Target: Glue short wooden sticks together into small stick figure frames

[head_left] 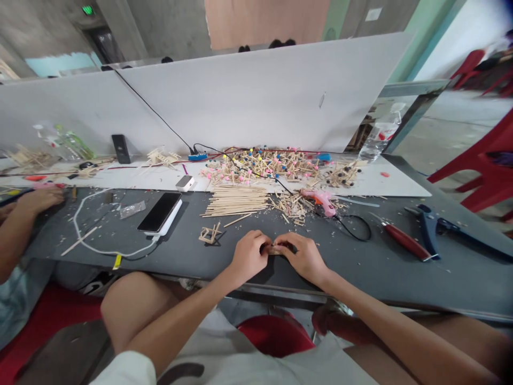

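One stick (276, 250), between left grip (249, 257), right grip (304, 258)

Lighting was bright and even, daylight-ish, strongest off to the right where the pale concrete floor (452, 123) washed out. Shadows were soft – just a faint dark patch on the grey matte tabletop (360, 267) under the left hand (248, 255) and right hand (305, 258), shading the small wooden stick piece (276, 249) pinched between them. Heavy fisheye too – the long white partition board (260, 96) bowed, the red plastic chairs (481, 166) smeared at the edge, and the top right corner went blue and blurry.
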Demonstrator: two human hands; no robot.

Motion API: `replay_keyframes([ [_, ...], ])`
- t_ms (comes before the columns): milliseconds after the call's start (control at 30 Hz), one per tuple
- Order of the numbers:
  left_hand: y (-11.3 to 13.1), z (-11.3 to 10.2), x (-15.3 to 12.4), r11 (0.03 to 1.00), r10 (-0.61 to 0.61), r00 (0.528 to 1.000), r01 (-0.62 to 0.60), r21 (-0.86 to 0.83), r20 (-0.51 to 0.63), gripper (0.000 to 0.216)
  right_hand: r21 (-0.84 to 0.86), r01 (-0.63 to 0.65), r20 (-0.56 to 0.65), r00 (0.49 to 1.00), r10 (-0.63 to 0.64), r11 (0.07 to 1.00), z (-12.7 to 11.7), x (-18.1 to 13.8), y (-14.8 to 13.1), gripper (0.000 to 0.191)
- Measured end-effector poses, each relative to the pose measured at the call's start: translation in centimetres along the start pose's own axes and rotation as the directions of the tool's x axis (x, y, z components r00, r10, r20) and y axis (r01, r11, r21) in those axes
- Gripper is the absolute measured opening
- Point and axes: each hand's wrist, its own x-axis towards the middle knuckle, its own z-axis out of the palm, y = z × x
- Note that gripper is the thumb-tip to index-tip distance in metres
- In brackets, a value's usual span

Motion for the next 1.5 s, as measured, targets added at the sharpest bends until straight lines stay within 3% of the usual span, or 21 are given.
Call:
replay_keyframes([
  [833,-0.1,-0.1,0.1,0.997,-0.049,0.999,0.05,-0.063,0.005,0.018,0.025,-0.003,0.008,1.0,0.003,1.0,0.4,0.2,0.2,0.01],
  [1200,0.8,-1.1,0.2,0.952,0.014,0.994,-0.045,-0.302,-0.106,0.021,0.027,0.006,-0.006,1.0,-0.006,1.0,0.5,0.3,0.3,0.017],
  [1500,0.3,-0.9,0.7,0.975,0.047,0.996,-0.064,-0.215,-0.081,0.031,0.009,-0.002,-0.019,1.0,0.002,1.0,0.6,0.2,0.5,0.022],
])
